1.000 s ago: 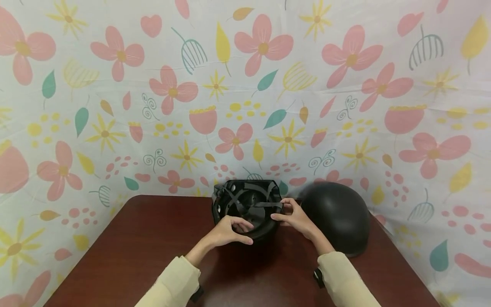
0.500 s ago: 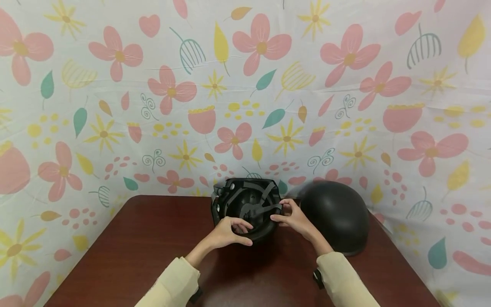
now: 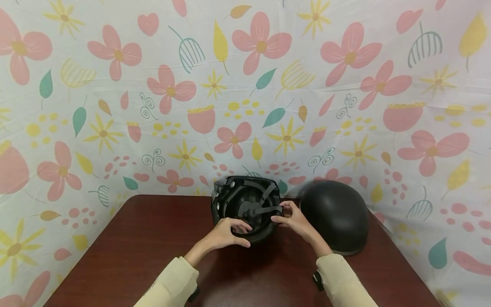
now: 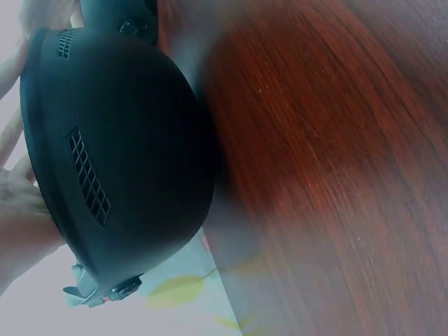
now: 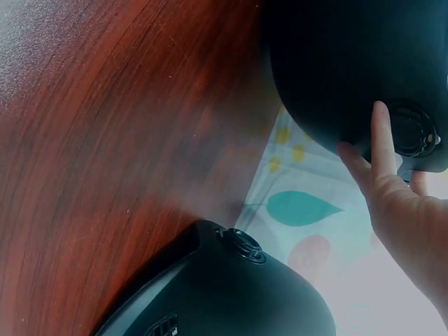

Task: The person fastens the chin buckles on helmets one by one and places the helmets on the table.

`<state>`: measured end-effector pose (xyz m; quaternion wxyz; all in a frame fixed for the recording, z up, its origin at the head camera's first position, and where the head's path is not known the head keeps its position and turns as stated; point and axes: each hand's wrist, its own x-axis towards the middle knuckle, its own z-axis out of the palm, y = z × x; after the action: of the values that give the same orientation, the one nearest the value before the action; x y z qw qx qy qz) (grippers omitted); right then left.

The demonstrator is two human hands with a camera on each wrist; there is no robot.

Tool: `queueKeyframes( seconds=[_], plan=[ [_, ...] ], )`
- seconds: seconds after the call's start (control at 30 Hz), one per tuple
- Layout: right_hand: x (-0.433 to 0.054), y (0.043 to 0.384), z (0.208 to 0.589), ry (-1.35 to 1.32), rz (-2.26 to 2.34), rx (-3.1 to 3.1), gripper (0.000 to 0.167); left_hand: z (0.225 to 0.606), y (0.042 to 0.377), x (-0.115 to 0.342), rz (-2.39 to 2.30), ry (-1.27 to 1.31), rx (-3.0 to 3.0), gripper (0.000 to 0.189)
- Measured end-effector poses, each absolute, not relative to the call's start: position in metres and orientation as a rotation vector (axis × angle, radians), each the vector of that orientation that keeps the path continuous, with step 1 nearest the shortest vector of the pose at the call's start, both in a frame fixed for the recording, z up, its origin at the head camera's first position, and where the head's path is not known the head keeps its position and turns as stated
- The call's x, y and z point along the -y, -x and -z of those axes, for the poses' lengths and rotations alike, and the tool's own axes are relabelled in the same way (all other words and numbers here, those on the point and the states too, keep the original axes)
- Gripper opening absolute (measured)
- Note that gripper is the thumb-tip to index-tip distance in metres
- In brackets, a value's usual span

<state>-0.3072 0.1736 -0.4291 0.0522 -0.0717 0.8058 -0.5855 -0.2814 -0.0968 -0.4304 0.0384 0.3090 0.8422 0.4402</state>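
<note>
A black helmet (image 3: 264, 234) is held on its side over the table, its hollow inside and grey straps (image 3: 266, 209) facing me. My left hand (image 3: 225, 232) grips its near lower rim, fingers inside and thumb outside. At the right edge my right hand (image 3: 294, 218) grips the rim beside a strap end. In the right wrist view, its fingers lie on the outer shell next to a round knob (image 5: 411, 129). Mesh-covered vents (image 4: 89, 175) show on the shell in the left wrist view. My right hand is close to a second black helmet (image 3: 333, 215), dome up.
Both helmets are on or over a dark red-brown wooden table (image 3: 153, 238), toward its far edge. Behind it hangs a white cloth (image 3: 238, 94) printed with flowers and leaves. The second helmet occupies the table's right side.
The held helmet has tipped slightly, its upper edge rising a little, and the grey straps inside have shifted. Both hands keep nearly the same places. The second helmet has not moved.
</note>
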Motion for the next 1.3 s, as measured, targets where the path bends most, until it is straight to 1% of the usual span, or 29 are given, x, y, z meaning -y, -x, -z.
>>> queueKeyframes(
  seconds=[0.13, 0.33, 0.6, 0.73, 0.83, 1.0, 1.3],
  plan=[
    [-0.174, 0.308, 0.429, 0.224, 1.789, -2.453, 0.058, 0.432, 0.284, 0.096, -1.339, -0.944, -2.597, 0.036],
    [-0.174, 0.307, 0.425, 0.229, 1.762, -2.461, 0.062, 0.430, 0.285, 0.098, -1.379, -0.935, -2.568, 0.034],
    [-0.176, 0.309, 0.418, 0.255, 1.610, -2.577, 0.062, 0.425, 0.283, 0.101, -1.466, -0.904, -2.536, 0.031],
    [-0.175, 0.311, 0.414, 0.298, 1.552, -2.636, 0.062, 0.405, 0.270, 0.102, -1.506, -0.899, -2.531, 0.028],
    [-0.174, 0.312, 0.410, 0.344, 1.564, -2.642, 0.063, 0.398, 0.268, 0.103, -1.527, -0.894, -2.531, 0.028],
    [-0.169, 0.312, 0.402, 0.401, 1.589, -2.652, 0.063, 0.409, 0.286, 0.111, -1.584, -0.884, -2.545, 0.030],
    [-0.155, 0.316, 0.392, 0.484, 1.551, -2.675, 0.062, 0.393, 0.300, 0.126, -1.709, -0.839, -2.631, 0.028]
  ],
)
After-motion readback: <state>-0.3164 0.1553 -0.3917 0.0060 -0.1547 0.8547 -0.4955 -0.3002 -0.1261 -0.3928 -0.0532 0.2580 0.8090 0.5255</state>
